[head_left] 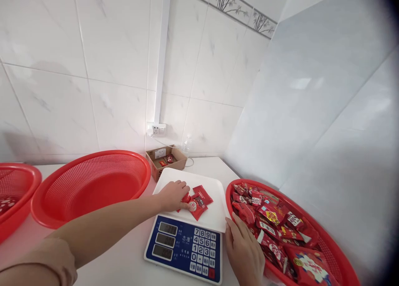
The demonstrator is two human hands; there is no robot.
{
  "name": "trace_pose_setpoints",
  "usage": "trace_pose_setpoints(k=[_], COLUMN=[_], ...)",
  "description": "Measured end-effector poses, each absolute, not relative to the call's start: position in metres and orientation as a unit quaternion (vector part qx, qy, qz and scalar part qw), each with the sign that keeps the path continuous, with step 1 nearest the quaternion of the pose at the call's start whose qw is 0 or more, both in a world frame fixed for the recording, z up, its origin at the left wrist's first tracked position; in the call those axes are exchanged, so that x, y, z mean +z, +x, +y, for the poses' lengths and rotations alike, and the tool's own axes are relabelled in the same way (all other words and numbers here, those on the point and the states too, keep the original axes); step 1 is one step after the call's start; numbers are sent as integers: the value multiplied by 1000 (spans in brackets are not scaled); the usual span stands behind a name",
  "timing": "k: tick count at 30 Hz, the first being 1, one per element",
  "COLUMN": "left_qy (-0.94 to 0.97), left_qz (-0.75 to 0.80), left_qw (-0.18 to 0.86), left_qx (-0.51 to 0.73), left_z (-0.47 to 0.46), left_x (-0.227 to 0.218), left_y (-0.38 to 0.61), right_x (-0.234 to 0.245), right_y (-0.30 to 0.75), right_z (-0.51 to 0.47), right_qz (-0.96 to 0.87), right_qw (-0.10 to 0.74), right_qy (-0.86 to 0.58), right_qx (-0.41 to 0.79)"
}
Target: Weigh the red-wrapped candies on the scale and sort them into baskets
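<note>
A white weighing tray sits on a blue-fronted digital scale. Several small red snack packets lie on the tray. My left hand reaches across from the left, its fingers curled round red packets and its thumb pressed on one. What lies under its palm is hidden. My right hand rests beside the tray's front right corner, fingers stretched out and fingertips touching its edge. Close by on the right is a red plastic basket heaped with red snack packets of various sizes.
A big red basket with nothing seen inside stands left of the scale, and another red basket is cut off at the left edge. Behind the tray are a cardboard box holding a few packets, a clear bottle and a wall socket.
</note>
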State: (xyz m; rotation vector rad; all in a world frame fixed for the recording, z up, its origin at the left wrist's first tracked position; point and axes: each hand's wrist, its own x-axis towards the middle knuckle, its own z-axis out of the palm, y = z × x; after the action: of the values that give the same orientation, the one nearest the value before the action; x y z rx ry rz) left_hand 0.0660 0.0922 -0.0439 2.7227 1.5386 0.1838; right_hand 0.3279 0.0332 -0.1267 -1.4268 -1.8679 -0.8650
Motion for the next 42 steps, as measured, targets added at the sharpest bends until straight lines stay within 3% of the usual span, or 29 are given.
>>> trace_pose_setpoints(k=[11,18,28,34,42], left_qy=[694,602,703,841,843], left_qz=[694,787,690,519,524], left_qw=[-41,11,14,83,100], left_qx=[187,136,175,130,71], left_z=[65,54,106,87,95], left_x=[16,2,22,-20,-57], left_y=[-37,-109,-17,95,139], right_x=[-123,-120,-122,-120,-123], right_y=[329,326,328,326,327], right_z=[34,33,36,33,32], right_qz=[-711,-703,-703,-708,-706], right_qw=[328,329,337,332,332], right_qy=[-508,-516,-495,-505,-513], right_qx=[-360,-362,-384,-365,-358])
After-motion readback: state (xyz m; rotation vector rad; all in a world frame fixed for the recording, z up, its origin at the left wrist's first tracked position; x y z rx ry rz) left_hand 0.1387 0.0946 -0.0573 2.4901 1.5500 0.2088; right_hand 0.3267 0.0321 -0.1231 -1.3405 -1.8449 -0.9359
